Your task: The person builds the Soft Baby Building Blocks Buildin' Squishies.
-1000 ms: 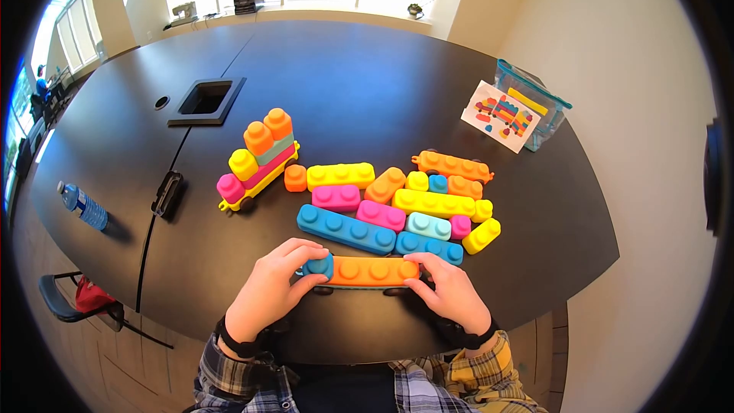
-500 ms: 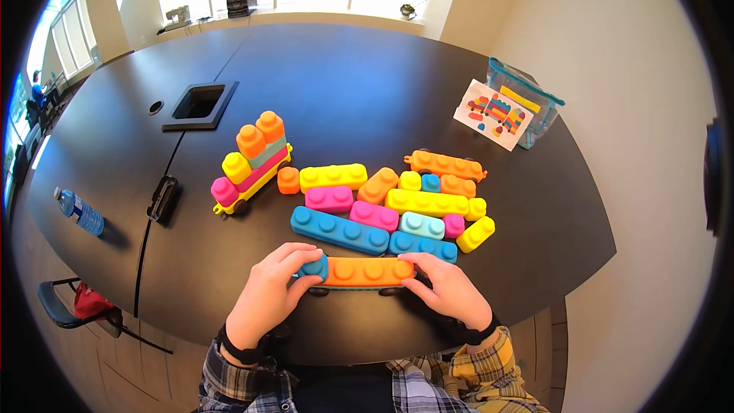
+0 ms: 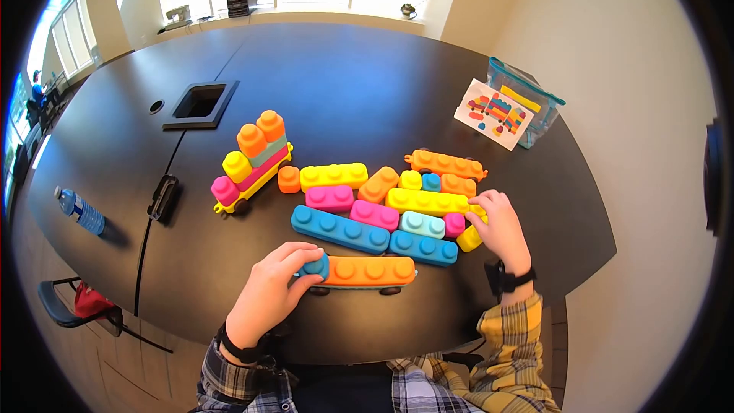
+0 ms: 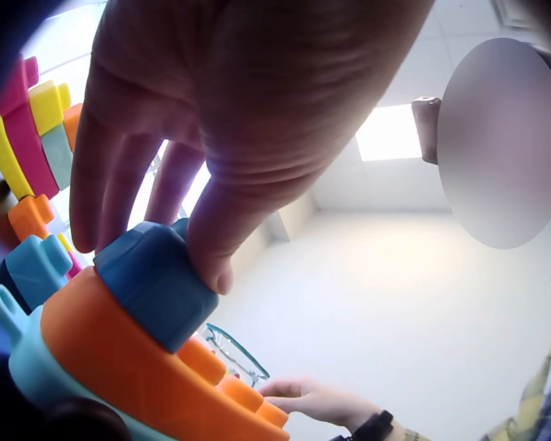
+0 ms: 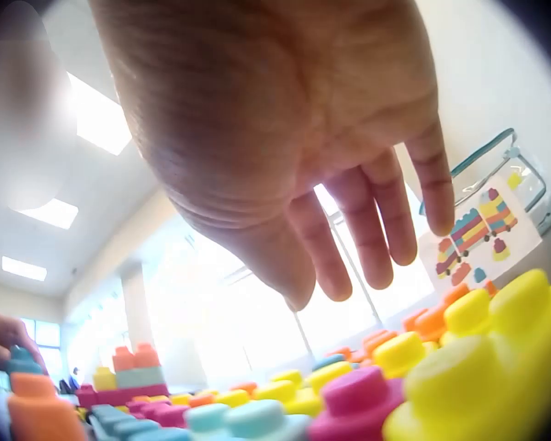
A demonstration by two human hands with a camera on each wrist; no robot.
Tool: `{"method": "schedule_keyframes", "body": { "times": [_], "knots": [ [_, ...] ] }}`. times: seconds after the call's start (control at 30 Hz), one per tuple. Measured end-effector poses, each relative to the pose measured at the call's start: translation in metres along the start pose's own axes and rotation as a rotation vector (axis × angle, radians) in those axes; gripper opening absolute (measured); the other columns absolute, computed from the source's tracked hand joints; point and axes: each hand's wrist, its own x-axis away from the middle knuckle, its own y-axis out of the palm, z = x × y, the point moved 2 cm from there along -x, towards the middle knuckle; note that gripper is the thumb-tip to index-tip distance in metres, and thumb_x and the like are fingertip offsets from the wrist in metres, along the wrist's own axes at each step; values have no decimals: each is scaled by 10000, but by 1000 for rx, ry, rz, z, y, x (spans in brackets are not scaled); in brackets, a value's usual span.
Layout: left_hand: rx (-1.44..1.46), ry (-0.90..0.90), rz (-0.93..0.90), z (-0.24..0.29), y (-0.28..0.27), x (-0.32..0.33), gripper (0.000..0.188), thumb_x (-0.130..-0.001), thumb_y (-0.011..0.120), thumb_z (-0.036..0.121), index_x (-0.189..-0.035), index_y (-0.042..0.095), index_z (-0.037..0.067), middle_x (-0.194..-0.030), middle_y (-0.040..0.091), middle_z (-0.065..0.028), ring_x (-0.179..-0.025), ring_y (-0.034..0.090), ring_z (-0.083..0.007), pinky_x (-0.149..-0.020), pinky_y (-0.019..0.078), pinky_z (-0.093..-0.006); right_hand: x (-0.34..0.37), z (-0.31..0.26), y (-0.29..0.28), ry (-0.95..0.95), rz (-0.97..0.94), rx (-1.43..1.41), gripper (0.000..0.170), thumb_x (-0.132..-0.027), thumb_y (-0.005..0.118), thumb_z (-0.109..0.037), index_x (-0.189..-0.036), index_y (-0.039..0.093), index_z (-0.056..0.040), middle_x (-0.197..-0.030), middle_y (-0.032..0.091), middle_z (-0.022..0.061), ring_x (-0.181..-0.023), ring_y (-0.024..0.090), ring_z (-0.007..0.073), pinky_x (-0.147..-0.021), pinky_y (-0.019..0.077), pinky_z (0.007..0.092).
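Observation:
My left hand [image 3: 269,291] pinches a small blue block [image 3: 314,266] at the left end of a long orange block [image 3: 373,270], which sits on a light blue wheeled base. The left wrist view shows thumb and fingers on either side of that blue block [image 4: 156,283]. My right hand [image 3: 501,235] is over the right end of the long yellow block [image 3: 428,202], partly hiding small yellow blocks there. Seen from the right wrist, this hand [image 5: 303,138] holds nothing, its fingers apart above yellow blocks [image 5: 450,395] and a pink one [image 5: 356,404].
Loose blocks lie mid-table, including a long blue one [image 3: 339,229]. Left of them stands a stacked yellow wheeled car [image 3: 256,176]; behind is an orange wheeled base [image 3: 446,164]. A picture card [image 3: 493,115] leans on a clear pouch [image 3: 541,118]. A bottle [image 3: 79,210] is far left.
My right hand has let go of the right end of the orange block and moved right and away from me to the yellow blocks. My left hand stays on the blue block.

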Motion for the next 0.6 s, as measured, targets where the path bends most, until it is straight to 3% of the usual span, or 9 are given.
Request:
{"method": "schedule_keyframes", "body": {
  "times": [0.17, 0.23, 0.33, 0.6],
  "knots": [
    [-15, 13, 12, 1, 0, -1, 359, -842, 822, 25, -1169, 675, 4, -1207, 718, -155, -1109, 703, -372, -965, 569, -409, -21, 26, 25, -28, -80, 144, 290, -869, 808, -240, -1100, 740, -80, -1056, 676, 98, -1066, 637, 316, -890, 512, 450],
    [-11, 9, 14, 0, 0, 0, 359, -842, 822, 25, -1169, 676, 5, -1205, 719, -155, -1110, 703, -372, -965, 569, -410, -25, 26, 27, 64, -192, 160, 298, -871, 800, -232, -1112, 744, -65, -1109, 690, 104, -1108, 636, 317, -961, 498, 444],
    [-15, 9, 11, -1, 0, 0, 360, -842, 822, 25, -1171, 678, 7, -1203, 719, -155, -1112, 703, -373, -964, 570, -411, -27, 25, 26, 91, -225, 164, 291, -871, 802, -234, -1102, 743, -66, -1111, 691, 99, -1107, 640, 317, -965, 494, 439],
    [-20, 22, 17, 0, 0, -1, 372, -837, 824, 25, -1179, 678, 11, -1203, 718, -154, -1112, 702, -372, -966, 569, -413, -26, 33, 33, 33, -171, 149, 280, -871, 805, -285, -1050, 726, -85, -1062, 674, 107, -1073, 647, 320, -892, 505, 466]
  ]
}}
